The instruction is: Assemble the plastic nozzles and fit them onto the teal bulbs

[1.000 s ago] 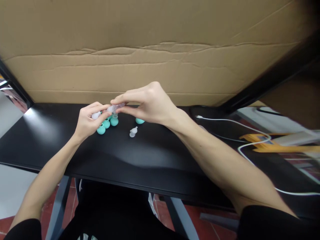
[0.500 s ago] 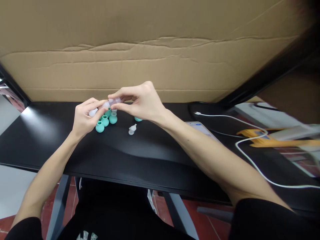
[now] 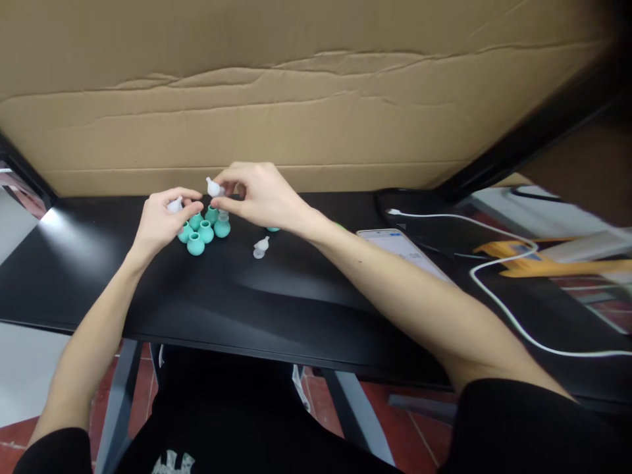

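My right hand pinches a small white pointed nozzle piece just above a group of teal bulbs. Its lower part is hidden by my fingers. To the left of it, my left hand has another white nozzle tucked between thumb and fingers. The tips of that thumb and index finger are apart. Several teal round bulbs with open necks stand below the hands; one of them has a clear collar in its neck. A third white nozzle lies on the black table.
Part of another teal bulb shows under my right wrist. A phone lies beyond my right forearm. A white cable runs over the table's right side near a yellow object. A cardboard panel stands behind.
My hands have drawn apart; the piece between their fingertips is now in my right hand alone, its tip pointing up. My left hand has moved left with its nozzle. The view has tilted slightly.
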Demonstrator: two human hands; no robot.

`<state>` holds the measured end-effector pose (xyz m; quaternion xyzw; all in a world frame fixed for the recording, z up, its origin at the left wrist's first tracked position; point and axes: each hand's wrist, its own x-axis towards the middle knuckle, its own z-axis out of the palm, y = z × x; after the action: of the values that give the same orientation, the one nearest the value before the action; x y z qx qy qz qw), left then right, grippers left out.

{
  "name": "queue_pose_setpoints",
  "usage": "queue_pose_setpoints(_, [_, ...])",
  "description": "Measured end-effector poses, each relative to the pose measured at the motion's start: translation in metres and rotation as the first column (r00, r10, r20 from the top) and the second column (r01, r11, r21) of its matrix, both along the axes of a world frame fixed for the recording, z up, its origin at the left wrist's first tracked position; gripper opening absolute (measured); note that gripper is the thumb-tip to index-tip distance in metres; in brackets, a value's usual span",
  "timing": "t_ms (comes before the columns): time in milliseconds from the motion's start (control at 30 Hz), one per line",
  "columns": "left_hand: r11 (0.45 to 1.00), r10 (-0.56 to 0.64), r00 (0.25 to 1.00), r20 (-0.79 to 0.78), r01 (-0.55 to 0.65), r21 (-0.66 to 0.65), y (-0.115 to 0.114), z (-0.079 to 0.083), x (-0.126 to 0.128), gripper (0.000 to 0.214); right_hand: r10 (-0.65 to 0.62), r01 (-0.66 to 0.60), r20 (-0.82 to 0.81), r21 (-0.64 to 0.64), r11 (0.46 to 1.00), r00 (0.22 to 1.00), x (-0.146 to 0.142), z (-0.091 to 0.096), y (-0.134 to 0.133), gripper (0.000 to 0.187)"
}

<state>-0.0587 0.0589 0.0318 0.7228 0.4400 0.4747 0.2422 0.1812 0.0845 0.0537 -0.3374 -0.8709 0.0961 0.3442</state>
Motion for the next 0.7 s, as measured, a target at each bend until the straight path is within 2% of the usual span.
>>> queue_pose_setpoints(100, [0.996,0.078,0.975,-0.207,-0.084,-0.019,-0.001,0.004,-0.003,0.015,0.048,-0.049,-0.015,-0.022,0.999,0.999,-0.006,-0.006,-0.001,0.027])
queue_pose_setpoints(233, [0.992,0.103,0.922,-0.372,-0.125,-0.034,-0.005,0.008,-0.004,0.017,0.149,-0.152,0.078,0.026,0.988,0.986,-0.014,-0.012,-0.001,0.021])
queue_pose_setpoints(300, [0.989,0.110,0.906,-0.409,-0.141,-0.047,-0.007,0.010,-0.003,0.019,0.161,-0.169,0.136,0.048,0.985,0.978,-0.016,-0.013,-0.001,0.021])
queue_pose_setpoints(467, [0.984,0.101,0.884,-0.457,-0.156,-0.083,-0.010,0.013,-0.001,0.020,0.093,-0.122,0.303,0.079,0.989,0.949,-0.016,-0.013,0.001,0.030])
queue_pose_setpoints(700, [0.993,0.010,0.881,-0.473,-0.065,-0.100,-0.011,0.009,0.003,0.018,-0.004,-0.036,0.424,0.087,0.996,0.906,-0.016,-0.005,-0.010,0.027])
